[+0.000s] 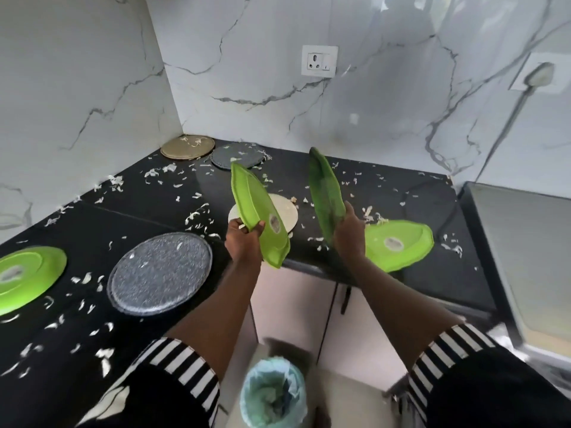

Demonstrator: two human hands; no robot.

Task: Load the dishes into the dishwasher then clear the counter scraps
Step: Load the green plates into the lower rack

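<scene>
the light green plate [258, 211] is held on edge by the left hand [244, 242], the dark green plate [324, 193] by the right hand [349, 233], at 12 o'clock from the bin [273, 393]; scraps should be tipped there.

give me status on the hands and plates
Left hand grips light green plate. Right hand grips dark green plate. Scraps litter counter, bin below.

Four bright green round plastic plates [256, 211], one each in left grip [242, 242] and right grip [349, 233]; two grey speckled round plates [159, 273]; one gold round plate [187, 146]; one white round plate [287, 208].
</scene>
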